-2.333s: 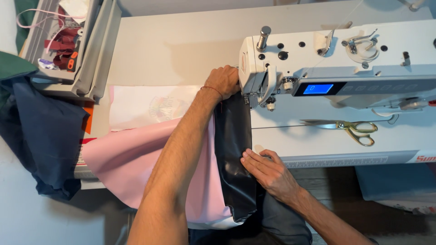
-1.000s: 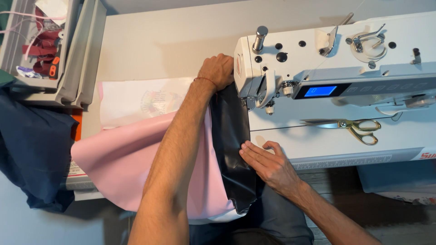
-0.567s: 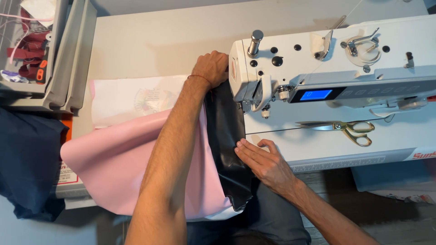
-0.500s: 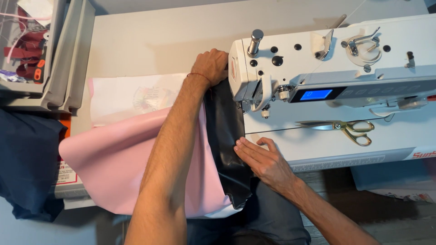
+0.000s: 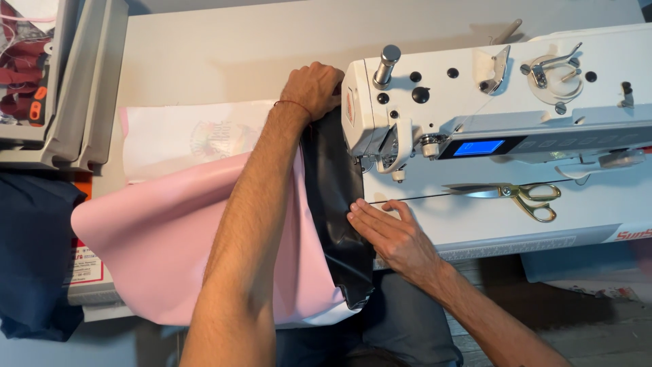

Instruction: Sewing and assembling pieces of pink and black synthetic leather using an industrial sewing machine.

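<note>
The person sits at a white sewing machine (image 5: 489, 115) and feeds a strip of black glossy fabric (image 5: 336, 204) under its head. The strip lies on the tabletop (image 5: 224, 47) just left of the machine bed and runs from the needle area down to the front edge, where its end hangs over. A pink sheet (image 5: 156, 251) lies beside it and partly under it.

The left hand (image 5: 314, 87) is behind the machine head, curled closed on the far end of the black fabric; the grip itself is partly hidden, so I cannot tell how firm it is. The right hand (image 5: 390, 231) lies flat, with fingers straight and close together, pressing the near edge of the strip against the bed. It holds nothing.

To do this step well, I think both hands should keep the strip straight and lightly stretched between them, with the edge parallel to the bed line. The right fingertips should stay clear of the needle. Gold-handled scissors (image 5: 519, 197) rest on the bed, well apart from both hands.
</note>
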